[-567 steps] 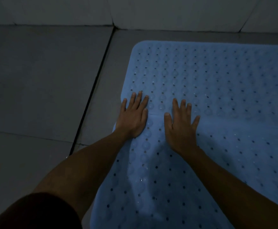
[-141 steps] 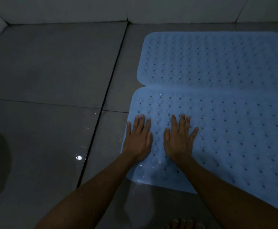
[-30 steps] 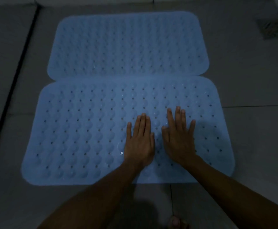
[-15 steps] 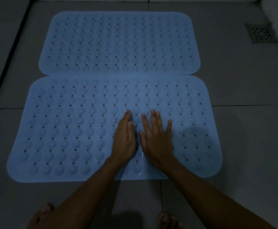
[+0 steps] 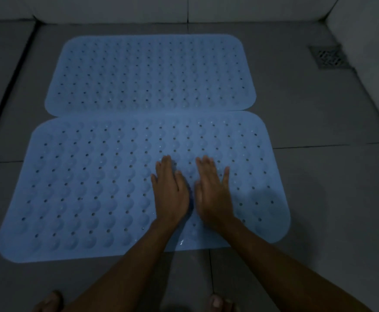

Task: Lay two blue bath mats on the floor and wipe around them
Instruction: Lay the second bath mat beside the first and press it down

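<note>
Now: near mat (image 5: 107,188) and far mat (image 5: 150,73) both flat on floor (image 5: 319,199), long edges touching. Left hand (image 5: 169,194) and right hand (image 5: 214,194) released, palms pressing near mat, right of centre. Step: pressing mat down. Next, prob.: lift hands, wipe floor round edges; no cloth in view.

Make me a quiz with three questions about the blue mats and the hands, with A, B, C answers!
1. Where are both hands?
A. On the near mat
B. On the far mat
C. On the bare floor

2. How many blue mats lie on the floor?
A. One
B. Two
C. Three

3. How are the hands?
A. Fists
B. Pinching a mat corner
C. Flat, fingers straight

Answers:
1 A: the left hand and right hand rest on the near mat, not the far mat.
2 B: two mats lie edge to edge on the grey floor.
3 C: both palms lie flat, fingers stretched out, holding nothing.
</note>
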